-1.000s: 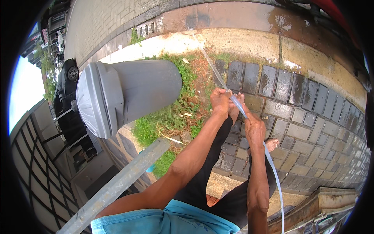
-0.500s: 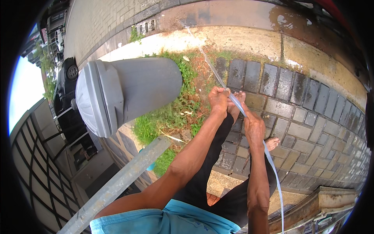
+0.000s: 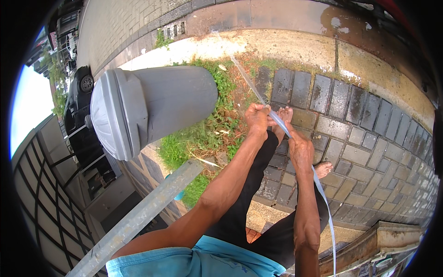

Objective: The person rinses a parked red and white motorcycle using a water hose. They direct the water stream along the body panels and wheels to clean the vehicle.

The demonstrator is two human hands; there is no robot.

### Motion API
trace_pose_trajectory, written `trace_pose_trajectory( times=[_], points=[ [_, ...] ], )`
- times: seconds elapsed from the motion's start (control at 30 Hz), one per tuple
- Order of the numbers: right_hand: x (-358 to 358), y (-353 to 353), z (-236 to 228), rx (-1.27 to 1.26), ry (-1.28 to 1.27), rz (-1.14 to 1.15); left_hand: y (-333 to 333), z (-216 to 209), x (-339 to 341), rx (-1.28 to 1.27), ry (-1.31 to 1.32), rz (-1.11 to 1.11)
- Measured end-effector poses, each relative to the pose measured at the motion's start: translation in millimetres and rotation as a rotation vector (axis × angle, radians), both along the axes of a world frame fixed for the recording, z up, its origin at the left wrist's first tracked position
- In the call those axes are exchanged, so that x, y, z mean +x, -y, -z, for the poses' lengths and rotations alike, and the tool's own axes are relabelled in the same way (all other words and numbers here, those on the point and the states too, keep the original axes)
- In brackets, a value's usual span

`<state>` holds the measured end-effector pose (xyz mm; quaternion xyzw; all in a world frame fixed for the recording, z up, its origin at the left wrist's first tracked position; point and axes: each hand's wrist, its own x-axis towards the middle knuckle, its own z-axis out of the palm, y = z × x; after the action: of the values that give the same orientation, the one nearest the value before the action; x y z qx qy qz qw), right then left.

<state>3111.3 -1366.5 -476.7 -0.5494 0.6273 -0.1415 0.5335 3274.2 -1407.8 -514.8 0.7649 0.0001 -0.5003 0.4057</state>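
Note:
A pale, see-through hose (image 3: 326, 207) runs up from the lower edge, past my right forearm and into both hands. My left hand (image 3: 257, 119) closes round its front end, fingers pinched at the mouth. Just behind it, my right hand (image 3: 301, 148) wraps the hose from the right side. From the mouth a stream of water (image 3: 247, 79) shoots forward and left, over the soil and onto the pale kerb (image 3: 295, 45). My bare feet stand on the pavers below the hands.
A grey lidded bin (image 3: 175, 99) stands left, beside grass and weeds (image 3: 184, 147). A grey metal pole (image 3: 138, 219) slants in from the lower left. Wet paving bricks (image 3: 341, 101) spread to the right. Beyond the kerb lie a drain grate (image 3: 174, 31) and brown puddled water (image 3: 339, 21).
The water stream has swung slightly left at its far end. Both hands keep their hold on the hose, almost unmoved.

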Motion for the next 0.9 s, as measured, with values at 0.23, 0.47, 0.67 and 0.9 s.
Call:
trace_pose_trajectory(
  times=[0.23, 0.47, 0.67, 0.9],
  points=[
    [4, 2, -2, 0.013, -0.003, -0.015, -5, -2, 5, -0.026, -0.005, 0.001],
    [5, 1, -1, -0.018, 0.013, -0.017, -6, -7, 6, -0.012, 0.024, -0.030],
    [5, -1, 0, -0.066, 0.040, -0.019, -10, -15, 5, -0.012, 0.034, -0.080],
    [5, -7, 8, -0.173, 0.055, -0.004, -16, -12, 10, 0.002, -0.006, -0.074]
  ],
)
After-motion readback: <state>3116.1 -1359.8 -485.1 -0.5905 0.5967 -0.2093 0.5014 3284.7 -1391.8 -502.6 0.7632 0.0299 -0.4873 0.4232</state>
